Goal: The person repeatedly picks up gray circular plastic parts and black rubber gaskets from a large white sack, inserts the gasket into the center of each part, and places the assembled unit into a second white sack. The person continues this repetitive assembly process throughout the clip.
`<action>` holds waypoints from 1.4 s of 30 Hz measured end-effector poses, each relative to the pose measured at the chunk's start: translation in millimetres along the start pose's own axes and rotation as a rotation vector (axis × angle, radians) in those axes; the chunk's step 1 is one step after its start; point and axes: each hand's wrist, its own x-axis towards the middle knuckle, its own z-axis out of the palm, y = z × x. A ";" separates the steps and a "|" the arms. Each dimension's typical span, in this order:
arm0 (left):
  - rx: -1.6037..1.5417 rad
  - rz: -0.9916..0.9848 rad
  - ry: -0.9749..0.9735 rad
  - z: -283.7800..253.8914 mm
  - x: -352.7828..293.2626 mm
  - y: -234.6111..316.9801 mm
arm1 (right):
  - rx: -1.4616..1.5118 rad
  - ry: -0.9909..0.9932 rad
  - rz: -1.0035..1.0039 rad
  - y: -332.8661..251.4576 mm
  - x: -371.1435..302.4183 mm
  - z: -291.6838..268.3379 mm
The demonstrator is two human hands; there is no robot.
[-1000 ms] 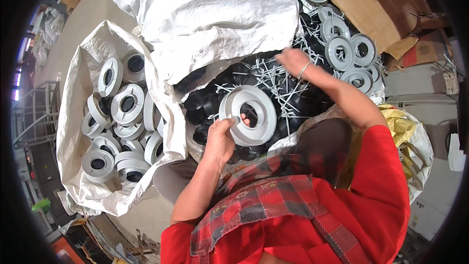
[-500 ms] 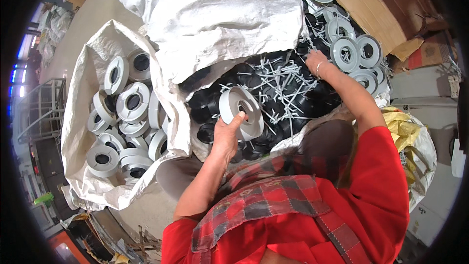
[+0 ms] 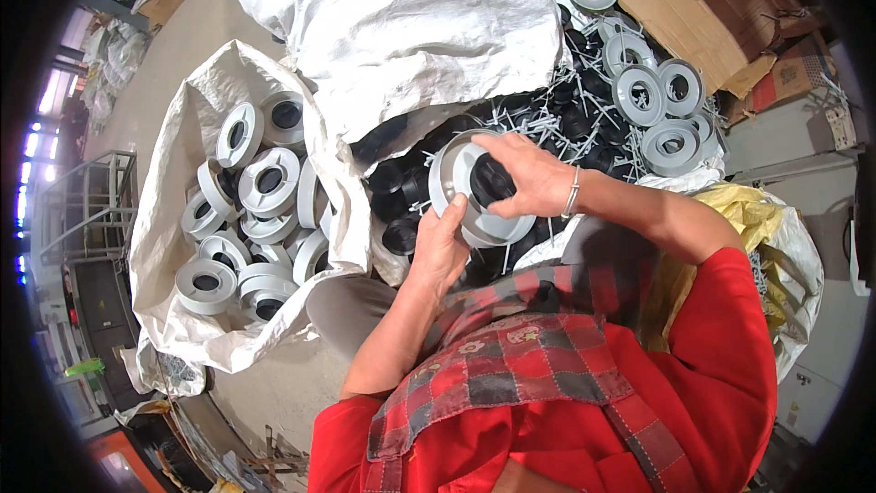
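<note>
Holding one grey ring (image 3: pixel 495 232) in the middle of the view, over a pile of black parts (image 3: pixel 388 175). Gripping it firmly with left hand (image 3: pixel 438 246) from seven o'clock, with thumb laid upon the near side. With right hand (image 3: pixel 540 178), at two o'clock of the ring, gripping a black round part (image 3: pixel 491 181) between thumb and fingers, just at the ring's opening. Cannot tell how deep it sits, because of the covering fingers. Wearing a bracelet (image 3: pixel 572 192) on right wrist.

Lying near, at one o'clock: many thin white pins (image 3: pixel 532 119), scattered over the pile. Spreading at eleven o'clock: a large white cloth (image 3: pixel 401 27). Standing open at nine o'clock: a white sack (image 3: pixel 214 347), filled with more rings (image 3: pixel 205 288). Resting at two o'clock: several loose rings (image 3: pixel 639 96), beside brown cardboard (image 3: pixel 680 23). Hanging at six o'clock: a red and black checked apron (image 3: pixel 511 374). Showing past three o'clock: a yellow bag (image 3: pixel 753 219).
</note>
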 end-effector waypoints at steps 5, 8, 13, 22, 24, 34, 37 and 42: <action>0.052 -0.064 -0.079 -8.1 -12.5 15.7 | -0.332 -0.063 -0.235 -13.9 -5.3 0.6; 0.047 -0.124 -0.088 -4.7 -16.6 23.9 | -0.415 -0.046 -0.393 -16.5 -8.1 -0.3; 0.033 0.014 -0.033 15.3 -21.6 14.4 | -0.266 0.146 -0.175 -17.3 -12.4 8.6; 0.078 -0.103 -0.073 2.9 -18.9 14.3 | -0.234 -0.022 -0.518 2.3 -10.4 -9.4; 0.073 -0.042 -0.031 7.0 -19.4 6.6 | -0.202 0.009 -0.387 2.2 -9.7 -5.7; 0.275 0.248 0.083 26.3 -7.1 1.4 | 0.203 0.140 -0.105 26.3 -7.5 10.4; 0.745 0.391 0.102 28.4 -15.5 -6.0 | 0.890 -0.009 0.294 21.9 -4.1 18.6; 1.160 0.757 0.398 -10.3 -3.2 21.6 | 0.784 -0.144 0.481 77.2 6.2 -20.4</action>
